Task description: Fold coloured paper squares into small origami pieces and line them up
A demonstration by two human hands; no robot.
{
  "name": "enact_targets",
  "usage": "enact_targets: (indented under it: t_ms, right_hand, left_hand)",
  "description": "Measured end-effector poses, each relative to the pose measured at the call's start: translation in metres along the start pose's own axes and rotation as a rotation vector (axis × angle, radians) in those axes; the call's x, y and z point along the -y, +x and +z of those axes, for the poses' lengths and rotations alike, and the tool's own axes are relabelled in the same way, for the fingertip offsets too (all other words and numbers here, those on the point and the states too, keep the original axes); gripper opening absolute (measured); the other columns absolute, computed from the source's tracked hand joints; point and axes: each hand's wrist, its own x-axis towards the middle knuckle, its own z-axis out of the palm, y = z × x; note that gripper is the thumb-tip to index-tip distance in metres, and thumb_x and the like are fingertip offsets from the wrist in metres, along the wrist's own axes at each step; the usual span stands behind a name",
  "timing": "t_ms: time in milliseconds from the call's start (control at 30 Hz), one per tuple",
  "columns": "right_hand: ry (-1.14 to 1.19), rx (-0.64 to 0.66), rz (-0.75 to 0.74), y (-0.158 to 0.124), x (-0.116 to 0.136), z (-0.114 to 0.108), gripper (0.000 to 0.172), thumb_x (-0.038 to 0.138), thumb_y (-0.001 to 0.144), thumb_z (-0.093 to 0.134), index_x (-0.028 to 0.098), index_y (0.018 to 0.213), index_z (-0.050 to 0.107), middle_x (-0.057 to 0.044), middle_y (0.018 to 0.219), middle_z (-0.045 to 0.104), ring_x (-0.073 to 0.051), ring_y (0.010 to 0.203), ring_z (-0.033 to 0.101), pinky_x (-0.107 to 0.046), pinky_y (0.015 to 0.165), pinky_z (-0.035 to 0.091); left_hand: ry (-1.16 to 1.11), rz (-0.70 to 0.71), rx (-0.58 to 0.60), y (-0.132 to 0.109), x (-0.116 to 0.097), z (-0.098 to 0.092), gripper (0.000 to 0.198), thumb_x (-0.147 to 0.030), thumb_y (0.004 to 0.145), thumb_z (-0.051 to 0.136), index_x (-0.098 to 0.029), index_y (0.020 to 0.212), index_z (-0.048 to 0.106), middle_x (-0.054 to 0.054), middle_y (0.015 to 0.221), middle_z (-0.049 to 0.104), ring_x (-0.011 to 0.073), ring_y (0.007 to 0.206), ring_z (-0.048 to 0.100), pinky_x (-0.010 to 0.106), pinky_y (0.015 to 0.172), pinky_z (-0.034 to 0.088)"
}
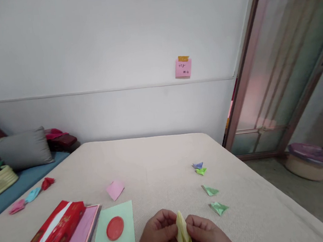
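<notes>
I'm pinching the yellow paper (183, 231) upright between my left hand (159, 239) and right hand (208, 237), seemingly to press its crease; green folds (218, 207) are lying just right.

You can see only two bits of yourself here. Your left grip (157, 240) is a bare hand with rounded fingers and small bumps at the knuckles. Your right grip (210, 236) is a bare hand too, and its back looks wide and smooth. Just below each grip the wrist is bare as well, down to the bottom edge of the view.
</notes>
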Motion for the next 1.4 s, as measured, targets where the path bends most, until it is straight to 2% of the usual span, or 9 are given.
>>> enact_targets:
  t_ms: [233,400,500,567,667,833,1133,1300,1400]
  right_hand:
    - [0.022,-0.067,-0.006,0.000,0.002,0.007,0.027,0.029,0.073,0.073,0.015,0.058,0.055,0.003,0.045,0.054,-0.006,0.037,0.047,-0.016,0.035,0.026]
    - [0.113,-0.216,-0.027,-0.004,0.011,0.012,0.019,0.023,0.070,0.076,0.012,0.063,0.061,0.004,0.048,0.056,-0.002,0.038,0.047,-0.008,0.034,0.027]
    - [0.087,-0.245,-0.053,-0.003,0.013,0.007,0.021,0.024,0.069,0.077,0.013,0.063,0.060,0.005,0.048,0.057,-0.002,0.037,0.047,-0.009,0.035,0.029]
    - [0.005,-0.220,-0.071,-0.001,0.011,0.002,0.024,0.029,0.073,0.074,0.014,0.063,0.059,0.004,0.044,0.056,-0.003,0.034,0.045,-0.010,0.034,0.027]
    - [-0.102,-0.183,-0.094,0.003,0.007,-0.001,0.027,0.034,0.074,0.071,0.014,0.063,0.058,0.002,0.042,0.056,-0.003,0.032,0.043,-0.012,0.032,0.024]
    - [-0.216,-0.195,-0.093,0.005,0.001,-0.003,0.027,0.035,0.069,0.074,0.015,0.063,0.057,0.002,0.042,0.056,-0.004,0.028,0.042,-0.014,0.029,0.022]
    - [-0.067,-0.127,-0.045,0.002,-0.001,0.000,0.011,0.021,0.072,0.068,0.014,0.075,0.060,0.001,0.045,0.059,-0.006,0.034,0.047,-0.015,0.034,0.021]
    - [0.058,-0.206,-0.151,-0.003,0.012,0.003,0.013,0.017,0.068,0.071,0.017,0.072,0.058,0.003,0.051,0.060,-0.007,0.043,0.052,-0.016,0.041,0.033]
    - [0.046,-0.243,-0.197,-0.006,0.020,0.001,0.014,0.017,0.070,0.071,0.017,0.073,0.058,0.004,0.053,0.060,-0.007,0.046,0.052,-0.017,0.045,0.037]
  left_hand:
    - [0.038,-0.046,-0.062,0.000,0.001,-0.001,0.017,-0.013,0.073,0.072,-0.013,0.086,0.061,0.000,0.073,0.060,0.0070,0.056,0.058,0.015,0.049,0.038]
    - [0.029,0.029,-0.180,0.001,-0.004,-0.006,0.032,-0.006,0.063,0.076,-0.016,0.089,0.060,0.000,0.084,0.061,0.0036,0.055,0.055,0.014,0.050,0.041]
    - [0.059,0.053,-0.230,0.002,-0.005,-0.010,0.027,-0.013,0.067,0.075,-0.017,0.090,0.061,0.000,0.088,0.060,0.0035,0.058,0.053,0.014,0.050,0.042]
    - [0.101,0.017,-0.224,0.002,-0.002,-0.011,0.019,-0.028,0.076,0.070,-0.016,0.089,0.063,0.000,0.085,0.058,0.0053,0.059,0.053,0.014,0.046,0.038]
    - [0.214,-0.079,-0.190,0.002,0.003,-0.011,0.032,-0.044,0.083,0.056,-0.013,0.083,0.066,0.000,0.070,0.056,0.0064,0.049,0.047,0.016,0.038,0.027]
    - [0.298,-0.177,-0.030,0.004,0.012,-0.015,0.032,-0.041,0.081,0.059,-0.013,0.068,0.062,-0.001,0.047,0.051,0.0050,0.036,0.036,0.020,0.038,0.018]
    - [0.185,-0.174,-0.066,0.007,0.014,-0.010,0.026,-0.035,0.070,0.072,-0.011,0.065,0.062,0.000,0.049,0.056,0.0052,0.037,0.043,0.017,0.039,0.028]
    - [0.067,-0.169,-0.177,0.002,0.004,-0.007,0.022,-0.028,0.065,0.076,-0.012,0.061,0.061,-0.001,0.051,0.055,0.0049,0.041,0.045,0.015,0.042,0.033]
    - [0.074,-0.129,-0.295,0.000,-0.002,-0.008,0.019,-0.028,0.067,0.074,-0.011,0.070,0.065,-0.001,0.058,0.056,0.0072,0.051,0.050,0.016,0.046,0.037]
